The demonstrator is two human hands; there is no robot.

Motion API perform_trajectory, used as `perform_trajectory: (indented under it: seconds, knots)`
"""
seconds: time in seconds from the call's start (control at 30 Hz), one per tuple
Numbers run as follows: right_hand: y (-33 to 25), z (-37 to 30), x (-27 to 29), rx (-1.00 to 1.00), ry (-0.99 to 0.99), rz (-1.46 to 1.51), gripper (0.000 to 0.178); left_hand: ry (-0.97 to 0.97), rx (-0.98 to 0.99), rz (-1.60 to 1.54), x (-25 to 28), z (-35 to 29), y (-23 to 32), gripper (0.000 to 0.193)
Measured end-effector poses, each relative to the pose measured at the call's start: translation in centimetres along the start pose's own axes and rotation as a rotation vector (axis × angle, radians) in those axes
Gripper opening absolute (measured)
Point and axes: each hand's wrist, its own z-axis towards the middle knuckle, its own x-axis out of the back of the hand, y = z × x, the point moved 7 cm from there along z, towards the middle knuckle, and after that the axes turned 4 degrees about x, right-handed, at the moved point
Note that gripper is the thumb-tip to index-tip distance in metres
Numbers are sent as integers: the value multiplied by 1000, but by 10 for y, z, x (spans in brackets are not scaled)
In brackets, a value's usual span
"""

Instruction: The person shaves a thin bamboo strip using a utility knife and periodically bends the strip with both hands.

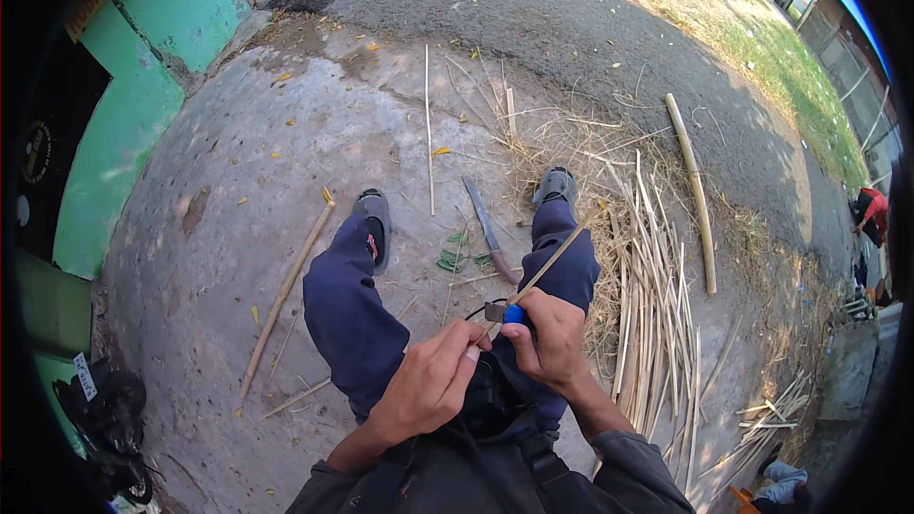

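Above my lap, my left hand [428, 381] is closed in a pinch around the near end of a thin bamboo strip [560, 255]. That strip slants up and to the right, past my right knee. My right hand [554, 338] grips a small blue-handled knife [515, 314], thumb along the handle. Its short, squarish metal blade lies against the strip, just beyond my left fingertips. Most of the handle is hidden inside my right fist. On the ground between my feet lies a machete [483, 217] with a brown handle pointing toward me.
To my right is a heap of split bamboo strips [657, 295], with shavings [562, 138] around it. Bamboo poles lie at the right [695, 195] and left [286, 300]. One pale strip [428, 128] lies ahead. A motorcycle [114, 424] stands at lower left; people [868, 209] are far right.
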Motion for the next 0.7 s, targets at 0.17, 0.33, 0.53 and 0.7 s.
perform_trajectory:
  seconds: [0.17,0.33,0.53,0.7]
  knots:
    - [-3,1,-2,23,-18,6,30,-30,138,-96,-7,1,-5,15]
    - [0,2,5,-3,-11,-4,30,-121,213,-188,-8,2,-8,18]
    - [-2,-1,8,45,-45,-17,30,-154,287,-420,-13,-1,-16,19]
    - [-8,3,11,68,-74,-68,32,-148,222,-403,-11,1,-13,20]
